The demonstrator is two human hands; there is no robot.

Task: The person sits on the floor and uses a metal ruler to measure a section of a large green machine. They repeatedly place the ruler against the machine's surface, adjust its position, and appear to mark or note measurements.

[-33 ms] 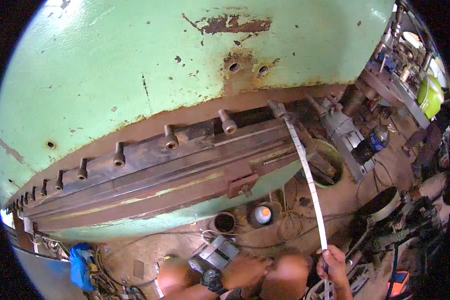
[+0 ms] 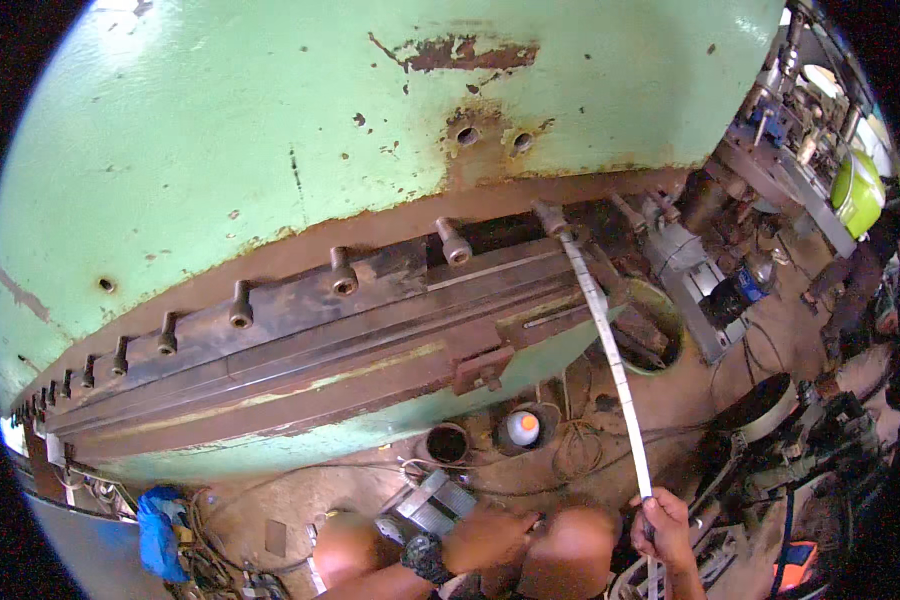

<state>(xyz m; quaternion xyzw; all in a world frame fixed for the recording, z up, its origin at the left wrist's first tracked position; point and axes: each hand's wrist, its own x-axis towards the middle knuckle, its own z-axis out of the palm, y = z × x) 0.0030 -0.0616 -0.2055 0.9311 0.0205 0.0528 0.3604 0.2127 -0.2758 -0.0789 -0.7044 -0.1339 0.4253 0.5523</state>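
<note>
Head view: barely anything's changed from the frame before, just a slight shift of the whole picture, so the work looks to be at the same stage. The right hand (image 2: 663, 528) has its grip closed around the long white bar (image 2: 625, 400), whose far end seems to meet a bolt (image 2: 550, 218). Left hand (image 2: 490, 541) is near the knee (image 2: 573, 550); can't tell its grip. Containers: a bottle (image 2: 523, 430) seems to be in the dark bucket (image 2: 549, 432), and the round tub (image 2: 679, 345) has metal pieces (image 2: 642, 336) inside.
</note>
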